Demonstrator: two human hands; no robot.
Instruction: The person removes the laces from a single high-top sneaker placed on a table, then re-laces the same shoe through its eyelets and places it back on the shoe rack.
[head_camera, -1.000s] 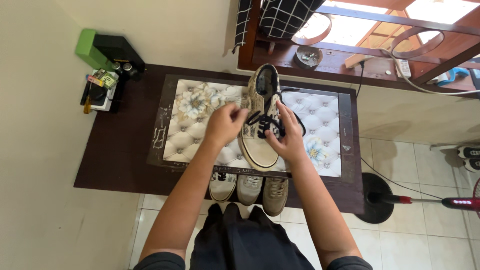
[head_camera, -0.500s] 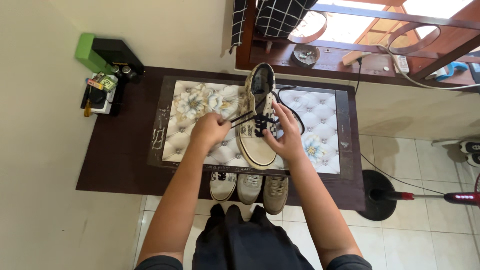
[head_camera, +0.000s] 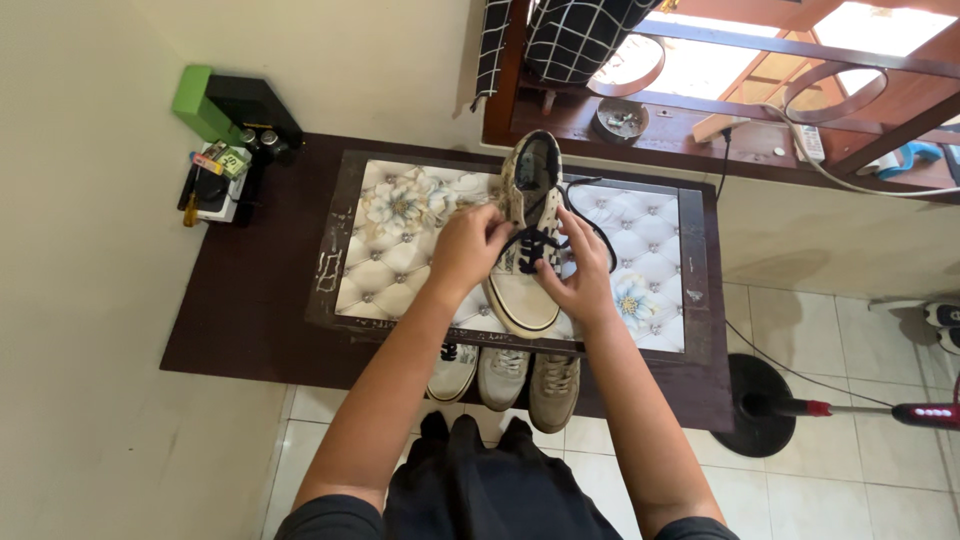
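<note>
Cream canvas sneaker (head_camera: 525, 290) on counter (head_camera: 250, 300): left hand (head_camera: 468, 245) fingers pinched on dark lace (head_camera: 535, 240); right hand (head_camera: 583, 275) fingers clamped on lace beside.

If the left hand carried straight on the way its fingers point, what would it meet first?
The left hand points right and slightly away, its fingertips at the lace on the shoe. It would probably press into the shoe's laced top at once; depth is unclear.
</note>
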